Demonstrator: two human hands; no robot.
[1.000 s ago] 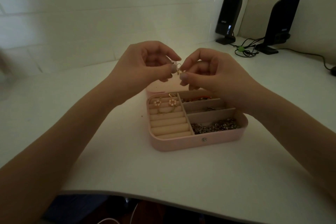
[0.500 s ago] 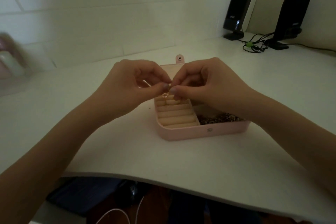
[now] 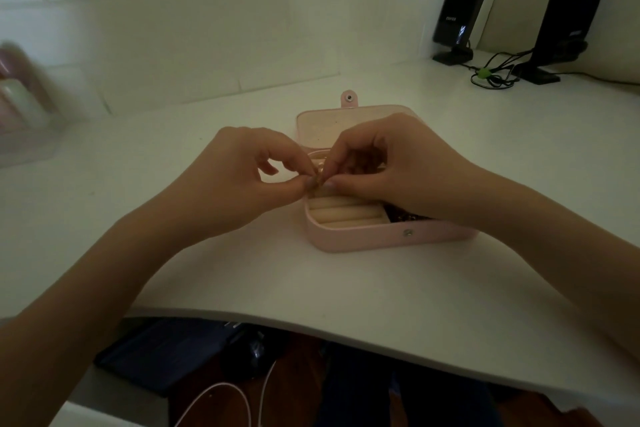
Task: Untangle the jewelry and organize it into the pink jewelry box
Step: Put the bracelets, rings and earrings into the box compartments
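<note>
We pinched the earring point(image 3: 318, 179) in both hands point(image 3: 242, 180) point(image 3: 391, 163) above the box point(image 3: 381, 237), best teased apart gently.

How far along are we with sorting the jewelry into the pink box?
Partly done, it seems. The pink jewelry box lies open, and a dark beaded piece already sits in its front right compartment. In hand: the left hand and right hand pinch a small gold piece between them above the ring rolls. That piece is not yet stowed; the visible rolls are bare, and the hands hide the other compartments.
</note>
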